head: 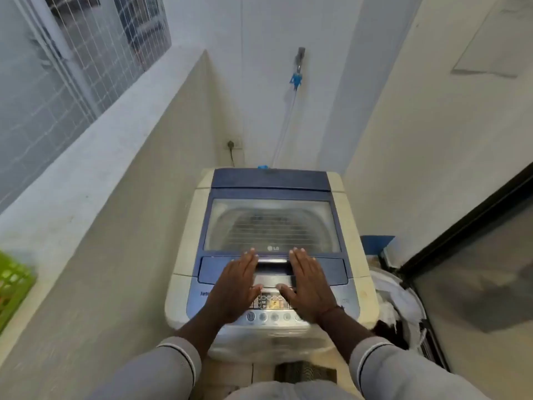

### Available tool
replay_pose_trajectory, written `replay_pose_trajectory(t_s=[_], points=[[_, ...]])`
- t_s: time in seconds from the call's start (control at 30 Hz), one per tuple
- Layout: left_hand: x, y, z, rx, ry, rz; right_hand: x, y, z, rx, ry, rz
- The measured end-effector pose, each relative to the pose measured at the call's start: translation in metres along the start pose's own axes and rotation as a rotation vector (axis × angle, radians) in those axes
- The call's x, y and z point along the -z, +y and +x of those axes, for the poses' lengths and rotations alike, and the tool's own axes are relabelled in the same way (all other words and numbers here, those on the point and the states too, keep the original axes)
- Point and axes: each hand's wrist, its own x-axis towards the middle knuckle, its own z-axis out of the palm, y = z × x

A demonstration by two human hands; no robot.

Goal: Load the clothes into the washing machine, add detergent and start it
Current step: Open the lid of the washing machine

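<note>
Reaching forward over the washing machine [184, 255], you have both hands flat and open, fingers straight and gripping nothing: your left hand [233, 287] and right hand [310, 287] lie on either side of the handle recess [272, 269] at the front edge of the lid [271, 223], with the fingertips at the lower rim of the glass. Whether your palms press down or only hover cannot be told. The lid is down, and through the glass beyond your fingertips the ribbed drum shows blurred, with no laundry that can be made out in it. A heap of white and dark cloth [395, 301], probably the clothes, sits low to the right of your right hand, beside the machine. So the task looks barely begun: nothing loaded, no detergent in sight, and the control panel [274, 316] under your wrists untouched. The plug [230, 144] is in its wall socket well beyond your hands. Lifting the lid by that recess seems the step in hand; loading, detergent and starting all remain. A green basket [14, 284] sits far off to the left of your left hand.
</note>
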Motion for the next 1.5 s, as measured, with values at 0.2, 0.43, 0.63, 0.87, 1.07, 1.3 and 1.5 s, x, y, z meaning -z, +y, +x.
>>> replay_pose_trajectory(t_s=[0.2,0.43,0.63,0.87,1.07,1.3,1.5], points=[[-0.019,0.000,-0.021,-0.064,0.011,0.062,-0.016,0.001,-0.024,0.017,0.036,-0.048],[-0.020,0.006,-0.011,0.007,0.022,0.059,-0.009,-0.002,-0.016,0.007,0.030,-0.017],[-0.008,0.013,0.007,0.066,-0.005,0.108,0.001,-0.004,0.001,-0.009,-0.016,-0.076],[0.016,0.014,0.021,0.094,-0.018,0.102,0.022,-0.011,0.011,-0.022,0.016,-0.058],[0.068,0.024,0.039,0.024,0.166,0.018,0.072,-0.019,0.032,0.009,0.234,-0.090],[0.139,0.023,0.090,-0.088,0.288,0.122,0.137,-0.015,0.093,0.113,0.367,-0.117],[0.189,0.019,0.141,-0.136,0.409,0.101,0.187,-0.016,0.138,0.200,0.518,-0.036]])
